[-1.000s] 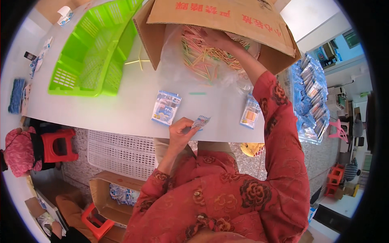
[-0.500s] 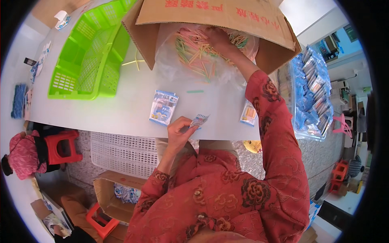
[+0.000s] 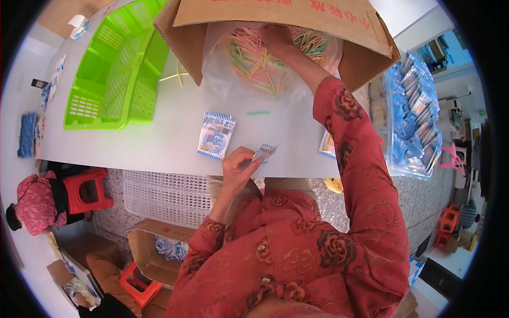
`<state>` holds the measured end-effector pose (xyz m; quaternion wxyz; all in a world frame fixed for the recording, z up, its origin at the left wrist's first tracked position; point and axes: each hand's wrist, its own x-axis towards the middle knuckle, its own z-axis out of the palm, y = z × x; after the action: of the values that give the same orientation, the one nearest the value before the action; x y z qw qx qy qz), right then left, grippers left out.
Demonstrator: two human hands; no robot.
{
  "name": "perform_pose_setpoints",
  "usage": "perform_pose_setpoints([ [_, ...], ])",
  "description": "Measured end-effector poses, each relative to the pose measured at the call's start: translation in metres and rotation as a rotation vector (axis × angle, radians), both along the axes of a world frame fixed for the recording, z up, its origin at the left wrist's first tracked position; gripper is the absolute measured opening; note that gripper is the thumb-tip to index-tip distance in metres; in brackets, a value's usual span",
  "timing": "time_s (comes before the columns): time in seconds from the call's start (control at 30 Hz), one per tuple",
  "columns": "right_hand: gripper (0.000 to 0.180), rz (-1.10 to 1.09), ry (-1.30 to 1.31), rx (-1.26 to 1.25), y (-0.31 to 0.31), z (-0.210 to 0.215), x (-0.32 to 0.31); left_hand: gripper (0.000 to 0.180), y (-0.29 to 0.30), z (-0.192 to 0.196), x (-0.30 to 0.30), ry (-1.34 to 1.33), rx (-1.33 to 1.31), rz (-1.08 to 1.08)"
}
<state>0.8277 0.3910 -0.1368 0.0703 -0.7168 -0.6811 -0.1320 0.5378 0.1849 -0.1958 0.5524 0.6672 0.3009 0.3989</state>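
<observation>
My left hand pinches a small silvery packet over the table's near edge. Reaching forward, my right hand is down among a heap of thin pink, yellow and green sticks; its fingertips are hidden there. The sticks lie in a clear plastic bag at the mouth of a cardboard box on its side. A flat blue-and-white packet rests just beyond my left hand, and another packet is partly covered by my right sleeve. One loose green stick lies between bag and left hand.
A bright green basket stands on the table at left, with crossed yellow sticks beside it. At right is a clear bin full of blue packets. Below are a white crate, an open carton and a seated person.
My right hand has shifted slightly left within the stick heap. The left hand keeps its pinch on the small packet. The whole view has moved a little.
</observation>
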Motion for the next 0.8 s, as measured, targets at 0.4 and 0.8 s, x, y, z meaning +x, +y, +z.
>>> perform_pose_setpoints([
  [0.4,0.023,0.000,-0.025,0.000,-0.002,-0.011,0.006,0.010,-0.002,0.005,0.000,0.021,-0.002,0.017],
  [0.8,0.038,0.041,0.711,0.152,-0.061,0.022,0.052,0.009,-0.002,0.000,0.004,0.016,0.004,0.001],
])
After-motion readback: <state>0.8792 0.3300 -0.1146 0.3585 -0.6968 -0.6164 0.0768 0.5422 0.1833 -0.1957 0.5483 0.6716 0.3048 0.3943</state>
